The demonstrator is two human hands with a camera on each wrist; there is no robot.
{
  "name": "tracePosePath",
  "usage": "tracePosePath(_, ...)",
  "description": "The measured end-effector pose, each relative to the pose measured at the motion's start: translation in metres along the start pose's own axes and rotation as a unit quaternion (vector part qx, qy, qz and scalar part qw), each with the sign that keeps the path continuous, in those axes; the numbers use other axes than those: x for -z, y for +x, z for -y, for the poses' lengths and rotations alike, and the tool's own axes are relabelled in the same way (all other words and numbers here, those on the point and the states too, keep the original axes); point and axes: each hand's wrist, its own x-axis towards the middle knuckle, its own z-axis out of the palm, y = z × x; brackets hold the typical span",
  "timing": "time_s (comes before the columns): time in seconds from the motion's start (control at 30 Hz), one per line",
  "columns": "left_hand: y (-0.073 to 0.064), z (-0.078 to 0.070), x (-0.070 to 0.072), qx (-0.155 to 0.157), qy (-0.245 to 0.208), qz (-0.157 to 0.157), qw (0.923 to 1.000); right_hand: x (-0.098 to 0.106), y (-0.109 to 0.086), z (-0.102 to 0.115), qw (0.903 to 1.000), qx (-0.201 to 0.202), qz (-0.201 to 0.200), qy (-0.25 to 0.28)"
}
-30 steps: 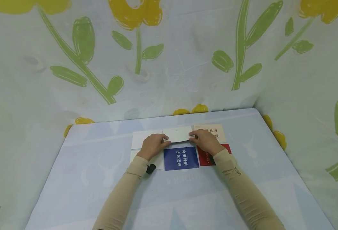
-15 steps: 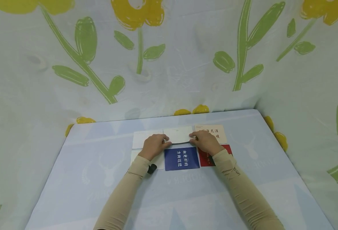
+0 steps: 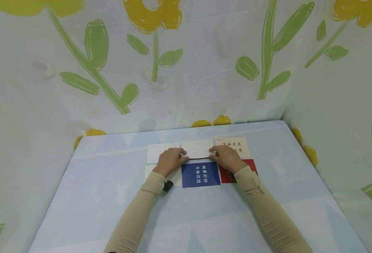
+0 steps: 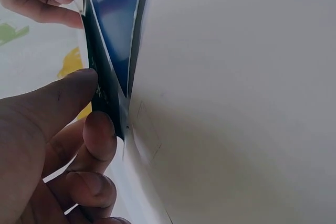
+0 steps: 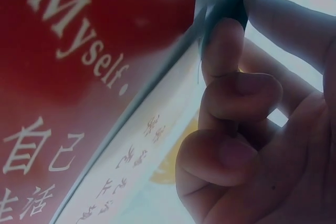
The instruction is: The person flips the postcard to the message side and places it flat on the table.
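In the head view, my left hand and right hand pinch the two near corners of a thin notebook. Its upper side is white, and its dark green underside shows in the left wrist view as a cover between thumb and fingers. In the right wrist view the other fingers curl below the dark cover. The near edge stands slightly raised, a thin dark line under it. Just in front lies a blue notebook with white characters. A red notebook lies partly under my right hand and wrist.
More notebooks complete two rows: a cream one at the right back, a white one at the left back, another white one at the left front. Behind the pale table hangs a flower-print cloth.
The near edge of the held notebook has sunk a little, and the dark line under it has thinned. Slightly more of the cream cover's writing shows beside my right hand. Both hands keep their grip.
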Motion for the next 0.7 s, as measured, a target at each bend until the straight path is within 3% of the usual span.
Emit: tracePosePath(0.7,-0.0027,-0.0042,-0.0001,0.001,0.011,-0.005,0.9999,-0.0012,-0.0024,0.0047,0.9997,-0.016,0.014,-0.006)
